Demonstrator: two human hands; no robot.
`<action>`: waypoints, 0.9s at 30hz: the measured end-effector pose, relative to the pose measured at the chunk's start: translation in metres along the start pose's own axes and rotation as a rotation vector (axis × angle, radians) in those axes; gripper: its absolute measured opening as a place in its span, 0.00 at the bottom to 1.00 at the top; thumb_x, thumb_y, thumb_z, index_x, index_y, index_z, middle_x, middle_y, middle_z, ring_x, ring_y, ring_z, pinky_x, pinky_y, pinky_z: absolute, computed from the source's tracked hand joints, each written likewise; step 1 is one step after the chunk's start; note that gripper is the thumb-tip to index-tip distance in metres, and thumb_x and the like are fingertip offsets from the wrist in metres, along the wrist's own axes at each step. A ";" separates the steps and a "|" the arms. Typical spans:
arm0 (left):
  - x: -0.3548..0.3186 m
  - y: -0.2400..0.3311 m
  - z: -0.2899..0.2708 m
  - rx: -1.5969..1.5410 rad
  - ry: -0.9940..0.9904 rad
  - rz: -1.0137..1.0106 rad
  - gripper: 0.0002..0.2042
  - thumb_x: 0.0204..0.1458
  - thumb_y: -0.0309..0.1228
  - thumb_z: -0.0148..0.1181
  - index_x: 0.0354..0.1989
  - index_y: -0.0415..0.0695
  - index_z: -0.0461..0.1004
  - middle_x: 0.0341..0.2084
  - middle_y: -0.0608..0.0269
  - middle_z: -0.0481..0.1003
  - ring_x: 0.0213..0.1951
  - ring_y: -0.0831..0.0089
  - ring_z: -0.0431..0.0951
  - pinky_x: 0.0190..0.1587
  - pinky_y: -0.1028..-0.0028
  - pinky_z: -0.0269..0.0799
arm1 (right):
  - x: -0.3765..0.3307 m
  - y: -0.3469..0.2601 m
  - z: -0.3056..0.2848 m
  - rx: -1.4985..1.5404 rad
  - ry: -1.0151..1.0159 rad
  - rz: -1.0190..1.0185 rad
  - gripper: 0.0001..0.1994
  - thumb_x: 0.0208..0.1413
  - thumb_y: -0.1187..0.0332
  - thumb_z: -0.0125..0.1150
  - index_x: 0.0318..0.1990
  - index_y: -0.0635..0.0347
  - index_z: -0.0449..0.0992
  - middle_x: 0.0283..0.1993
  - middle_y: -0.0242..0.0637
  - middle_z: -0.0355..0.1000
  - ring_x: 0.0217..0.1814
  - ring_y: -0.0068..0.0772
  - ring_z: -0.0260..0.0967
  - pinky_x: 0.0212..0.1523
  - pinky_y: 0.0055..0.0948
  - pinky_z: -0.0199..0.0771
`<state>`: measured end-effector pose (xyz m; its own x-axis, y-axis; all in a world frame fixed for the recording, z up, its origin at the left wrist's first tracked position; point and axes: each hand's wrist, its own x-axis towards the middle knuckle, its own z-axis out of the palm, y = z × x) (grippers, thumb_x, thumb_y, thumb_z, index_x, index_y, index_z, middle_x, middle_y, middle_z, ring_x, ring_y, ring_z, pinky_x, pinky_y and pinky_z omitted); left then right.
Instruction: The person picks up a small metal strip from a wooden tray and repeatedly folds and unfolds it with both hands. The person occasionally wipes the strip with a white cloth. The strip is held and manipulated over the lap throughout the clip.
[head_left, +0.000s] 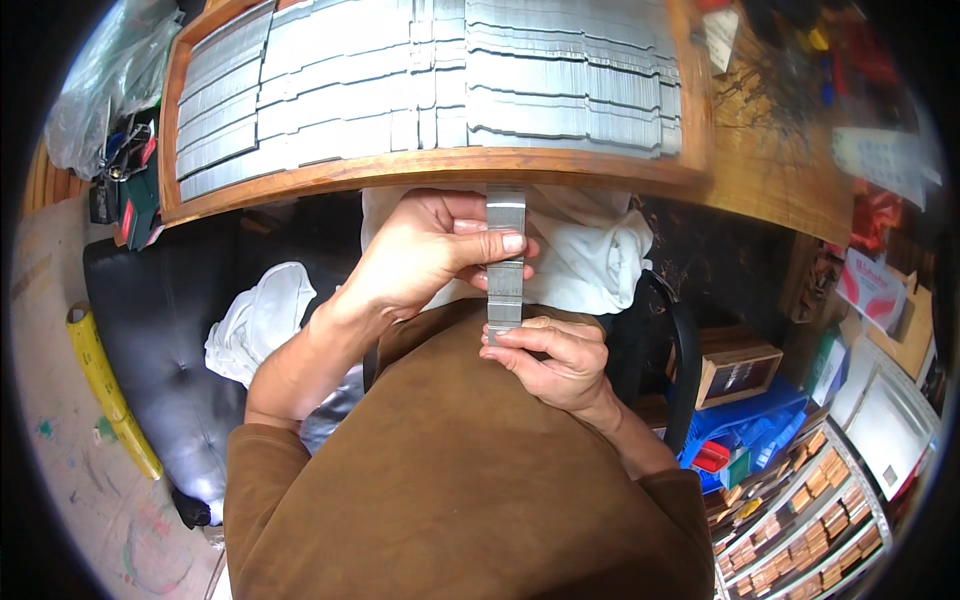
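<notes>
Between my two hands stands a narrow stack of thin grey metal pieces [506,284], held together as one column in front of my body. My left hand [428,245] is closed round its upper part, the thumb lying across the front and fingertips showing past its right side. The lower end is pinched by my right hand [558,362], thumb and fingers pressed on it. Just beyond the hands, a wooden tray [440,164] holds many similar grey metal pieces [350,75] packed in tight rows. White cloth [590,255] lies under and behind my hands.
The tray rests on a wooden table [775,185]. A black padded seat [165,330] with a white cloth [262,320] is at left, near a yellow roll [110,390]. At right stand a small wooden box [738,370], blue plastic [750,425] and a rack of small blocks [815,510].
</notes>
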<state>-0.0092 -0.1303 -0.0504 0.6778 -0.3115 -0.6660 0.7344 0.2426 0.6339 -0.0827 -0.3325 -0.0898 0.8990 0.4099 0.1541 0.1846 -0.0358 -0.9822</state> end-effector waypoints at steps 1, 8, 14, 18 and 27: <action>0.001 0.002 -0.001 0.011 -0.012 -0.004 0.12 0.55 0.29 0.68 0.44 0.37 0.79 0.35 0.56 0.83 0.35 0.70 0.85 0.29 0.80 0.74 | 0.002 -0.003 0.000 -0.012 -0.007 -0.004 0.10 0.44 0.81 0.75 0.36 0.66 0.81 0.32 0.41 0.81 0.32 0.33 0.81 0.33 0.25 0.82; 0.001 -0.007 -0.004 0.090 0.013 0.038 0.10 0.54 0.29 0.69 0.41 0.37 0.78 0.32 0.57 0.83 0.32 0.74 0.84 0.28 0.80 0.72 | 0.026 -0.029 -0.041 -0.088 -0.266 0.278 0.15 0.42 0.72 0.80 0.36 0.65 0.79 0.57 0.48 0.73 0.57 0.39 0.74 0.56 0.30 0.75; -0.010 -0.025 0.008 -0.075 -0.001 0.106 0.17 0.55 0.22 0.66 0.53 0.35 0.73 0.36 0.55 0.82 0.35 0.71 0.84 0.37 0.76 0.80 | 0.056 -0.011 -0.064 1.300 -0.009 0.094 0.34 0.61 0.34 0.47 0.57 0.57 0.70 0.71 0.52 0.55 0.80 0.57 0.37 0.72 0.76 0.27; -0.013 -0.026 0.012 -0.125 -0.001 0.155 0.20 0.55 0.18 0.63 0.57 0.33 0.71 0.38 0.54 0.81 0.38 0.69 0.84 0.43 0.71 0.83 | 0.060 -0.007 -0.049 1.444 -0.022 0.136 0.34 0.61 0.35 0.48 0.60 0.56 0.69 0.73 0.52 0.52 0.80 0.56 0.33 0.71 0.76 0.21; -0.014 -0.028 0.012 -0.094 -0.008 0.118 0.18 0.55 0.18 0.63 0.54 0.35 0.73 0.36 0.53 0.82 0.37 0.67 0.84 0.39 0.73 0.82 | 0.063 -0.005 -0.051 1.444 -0.019 0.130 0.33 0.61 0.36 0.47 0.60 0.56 0.69 0.73 0.51 0.52 0.80 0.56 0.33 0.71 0.76 0.22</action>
<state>-0.0395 -0.1442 -0.0545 0.7598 -0.2826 -0.5856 0.6497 0.3626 0.6681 -0.0066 -0.3533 -0.0694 0.8707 0.4873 0.0669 -0.4599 0.8548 -0.2404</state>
